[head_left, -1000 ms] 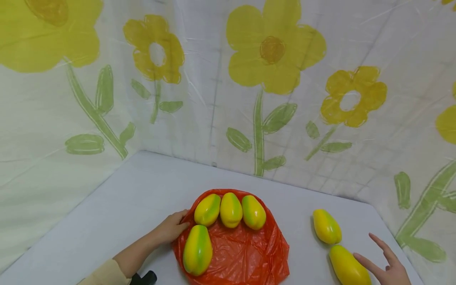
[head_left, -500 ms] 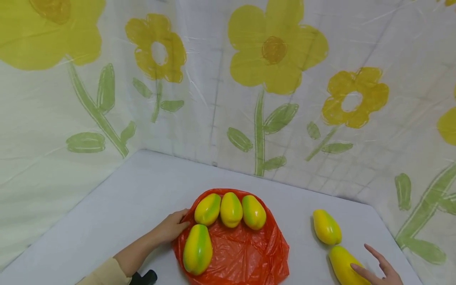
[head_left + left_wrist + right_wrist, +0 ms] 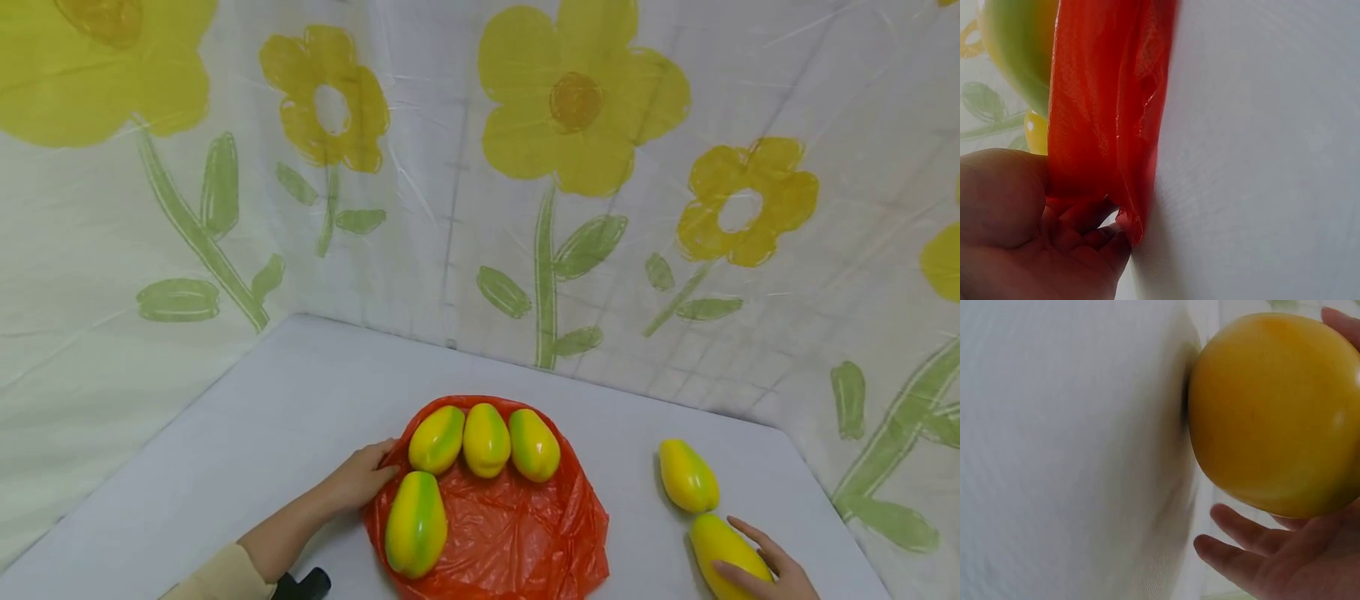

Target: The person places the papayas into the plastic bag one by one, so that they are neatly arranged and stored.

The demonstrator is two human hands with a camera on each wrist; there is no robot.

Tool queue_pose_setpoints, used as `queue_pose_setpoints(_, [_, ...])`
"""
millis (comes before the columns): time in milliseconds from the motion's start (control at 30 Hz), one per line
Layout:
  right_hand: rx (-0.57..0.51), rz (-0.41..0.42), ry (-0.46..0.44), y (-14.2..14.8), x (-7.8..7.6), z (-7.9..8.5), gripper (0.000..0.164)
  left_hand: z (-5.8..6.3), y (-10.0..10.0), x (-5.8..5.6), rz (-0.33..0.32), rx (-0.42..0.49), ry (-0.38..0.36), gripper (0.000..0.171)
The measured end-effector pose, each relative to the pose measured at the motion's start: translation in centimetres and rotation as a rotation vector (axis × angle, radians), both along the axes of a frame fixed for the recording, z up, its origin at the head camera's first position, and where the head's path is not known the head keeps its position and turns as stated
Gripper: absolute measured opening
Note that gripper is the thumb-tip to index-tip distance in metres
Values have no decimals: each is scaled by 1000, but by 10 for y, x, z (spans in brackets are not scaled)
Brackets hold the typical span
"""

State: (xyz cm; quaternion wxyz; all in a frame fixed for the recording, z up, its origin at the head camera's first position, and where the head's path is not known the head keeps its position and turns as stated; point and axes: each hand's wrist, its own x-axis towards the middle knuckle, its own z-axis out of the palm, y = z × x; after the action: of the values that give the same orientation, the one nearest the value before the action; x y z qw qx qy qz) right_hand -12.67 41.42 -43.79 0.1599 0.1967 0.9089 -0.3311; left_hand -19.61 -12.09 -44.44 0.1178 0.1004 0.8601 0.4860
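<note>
In the head view a red plastic bag (image 3: 510, 533) lies spread on the table, with several yellow-green papayas on it, such as the large papaya (image 3: 416, 525) at its left. My left hand (image 3: 363, 479) pinches the bag's left rim; the left wrist view shows the red film (image 3: 1094, 94) between thumb and fingers. At the right, my right hand (image 3: 776, 573) reaches around the nearer loose papaya (image 3: 723, 546), thumb on one side and fingers on the other. Seen from the right wrist, that papaya (image 3: 1272, 412) rests on the table, and two fingers (image 3: 1235, 556) extend straight, apart from it.
Another loose papaya (image 3: 687, 475) lies just behind the one at my right hand. A black object (image 3: 303, 585) shows beside my left forearm. Behind the white table (image 3: 315, 375) hangs a flower-printed curtain (image 3: 420, 208).
My right hand has moved left and down to the nearer loose papaya, from beside it to around it. My left hand and the bag stay in place.
</note>
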Motion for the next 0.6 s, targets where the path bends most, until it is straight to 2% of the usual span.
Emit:
queue_pose_setpoints(200, [21, 63, 27, -7, -1, 0, 91, -1, -1, 0, -1, 0, 1, 37])
queue_pose_setpoints(433, [30, 67, 39, -10, -1, -2, 93, -2, -1, -1, 2, -3, 1, 37])
queue_pose_setpoints(600, [14, 39, 40, -16, 0, -4, 102, 0, 0, -1, -4, -8, 1, 37])
